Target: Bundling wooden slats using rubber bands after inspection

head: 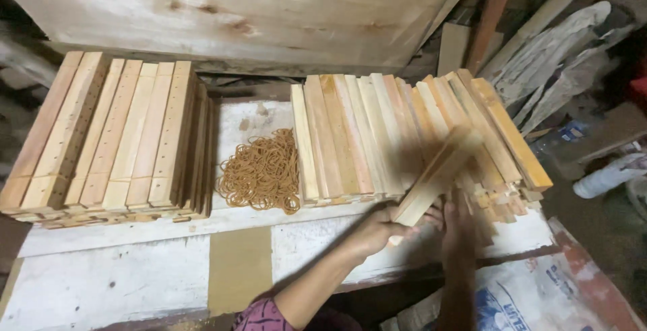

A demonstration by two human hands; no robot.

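A short bundle of pale wooden slats [437,176], blurred with motion, sits tilted in the lower right of the frame, its near end clasped by the left hand [377,231], whose fingers curl closed around it. The right hand [459,226] is just beside it, touching the bundle's underside; blur hides whether its fingers are closed or spread. Behind the bundle, a loose fan of flat pale and orange-toned wooden slats [397,136] lies on a worn white-painted wooden tabletop [121,277], which has a bare brown patch near its front edge. At centre, a heap of tan rubber bands [263,171] rests on the table between that fan and a neat stack of drilled light wooden slats [108,139] at left. A large raw plywood board [236,8] leans across the top of the frame. At right, the dim room holds scrap timber, a white plastic bottle [610,175] and a printed white sack [532,294] at lower right.
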